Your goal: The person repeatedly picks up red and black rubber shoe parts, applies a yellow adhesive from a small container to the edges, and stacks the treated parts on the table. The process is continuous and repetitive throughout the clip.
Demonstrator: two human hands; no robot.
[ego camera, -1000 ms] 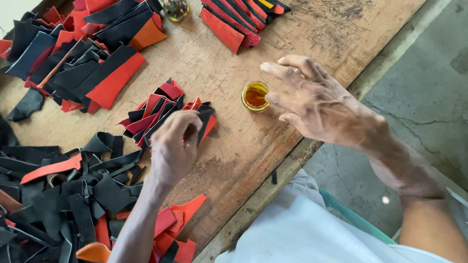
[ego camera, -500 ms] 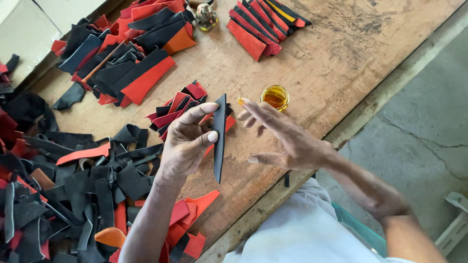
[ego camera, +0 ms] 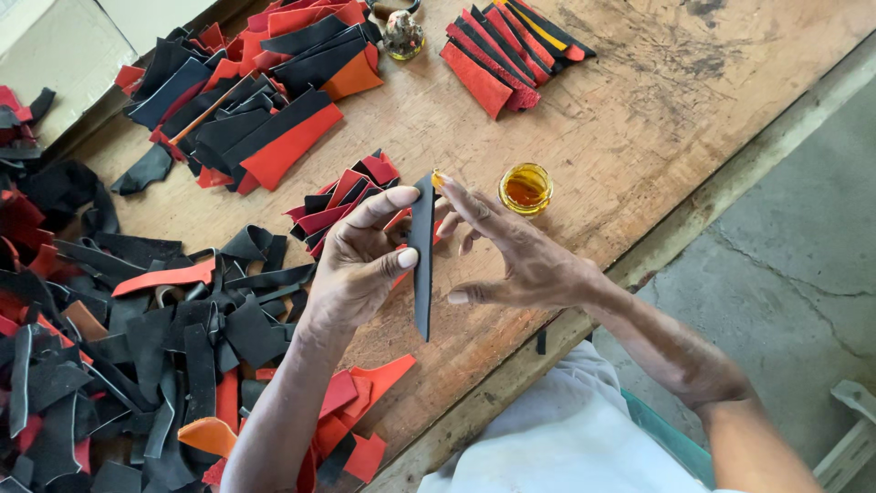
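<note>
My left hand [ego camera: 360,265] pinches a long narrow black leather strip [ego camera: 422,265] between thumb and fingers, holding it upright above the wooden table [ego camera: 639,119]. My right hand [ego camera: 511,251] is beside it with fingers spread; its fingertip, wet with amber glue, touches the strip's top end. A small round jar of amber glue [ego camera: 526,188] stands on the table just beyond the right hand. Behind the strip lies a small stack of red and black cut pieces [ego camera: 342,196].
Heaps of black, red and orange leather offcuts [ego camera: 119,347] cover the left of the table. Sorted piles lie at the far side [ego camera: 265,110] and far right [ego camera: 506,50]. A small metal object [ego camera: 401,35] stands at the top. The table edge runs diagonally, with concrete floor [ego camera: 785,256] to the right.
My left hand lifted a black strip off the small stack and raised it upright. My right hand moved from the glue jar to the strip's top end.
</note>
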